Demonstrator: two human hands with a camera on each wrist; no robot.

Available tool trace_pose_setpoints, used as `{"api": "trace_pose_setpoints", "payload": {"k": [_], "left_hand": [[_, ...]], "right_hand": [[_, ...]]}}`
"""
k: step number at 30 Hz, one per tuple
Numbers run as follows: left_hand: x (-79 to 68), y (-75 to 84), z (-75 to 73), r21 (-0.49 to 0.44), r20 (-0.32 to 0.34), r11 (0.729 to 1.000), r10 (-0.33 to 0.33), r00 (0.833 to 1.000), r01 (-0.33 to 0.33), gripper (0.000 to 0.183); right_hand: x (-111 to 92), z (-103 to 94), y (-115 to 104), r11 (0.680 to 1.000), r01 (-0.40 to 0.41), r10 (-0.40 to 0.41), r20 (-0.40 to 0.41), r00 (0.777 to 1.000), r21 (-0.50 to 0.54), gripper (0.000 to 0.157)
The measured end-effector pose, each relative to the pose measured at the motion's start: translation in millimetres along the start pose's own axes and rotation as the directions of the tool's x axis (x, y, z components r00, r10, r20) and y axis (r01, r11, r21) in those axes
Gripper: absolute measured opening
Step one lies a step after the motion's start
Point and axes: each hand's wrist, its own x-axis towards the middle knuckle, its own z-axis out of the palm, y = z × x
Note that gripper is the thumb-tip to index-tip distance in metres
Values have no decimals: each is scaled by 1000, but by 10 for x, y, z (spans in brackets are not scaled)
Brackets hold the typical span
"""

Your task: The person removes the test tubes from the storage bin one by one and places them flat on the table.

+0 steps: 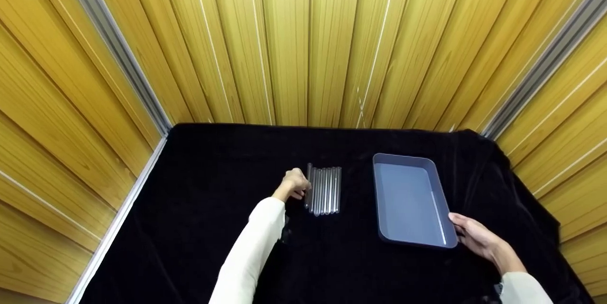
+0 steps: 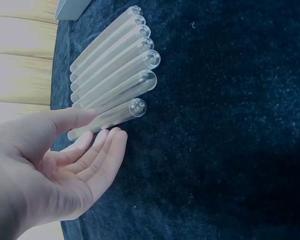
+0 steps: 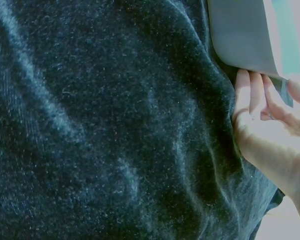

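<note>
Several clear glass test tubes (image 1: 326, 191) lie side by side in a row on the black cloth, their rounded ends toward the person. At the row's left end, my left hand (image 1: 295, 182) pinches the outermost test tube (image 2: 121, 114) between thumb and fingertips; it sits slightly apart from its neighbours. To the right lies a shallow grey-blue rectangular tray (image 1: 409, 202), with bare floor showing. My right hand (image 1: 478, 238) grips its near right side, the thumb at the rim and the other fingers (image 3: 243, 90) against the outer wall.
Black velvety cloth (image 1: 204, 228) covers the table and wrinkles along the right side. Yellow wood-look panels (image 1: 284, 43) enclose the back and both sides, with grey metal strips (image 1: 118, 43) at the corners.
</note>
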Motion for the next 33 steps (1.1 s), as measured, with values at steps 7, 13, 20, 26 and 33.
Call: {"api": "trace_pose_setpoints", "payload": {"k": [7, 13, 20, 26, 33], "left_hand": [[-26, 96, -29, 162, -51, 985, 69, 996, -60, 36], [-104, 288, -11, 146, -22, 978, 156, 987, -152, 21], [-154, 604, 157, 115, 41, 961, 249, 968, -252, 6], [-288, 950, 381, 92, 118, 941, 313, 942, -325, 4], [-458, 1261, 661, 23, 187, 917, 387, 903, -398, 3]], "right_hand": [[59, 33, -4, 1000, 6, -6, 0, 1000, -26, 70], [27, 1, -11, 999, 2, -3, -20, 1000, -50, 74], [-24, -20, -3, 1000, -5, 4, -43, 999, -23, 70], [-39, -1, -14, 1000, 7, -8, -55, 998, -23, 68], [-47, 29, 6, 1000, 16, -16, -42, 999, -4, 68]]}}
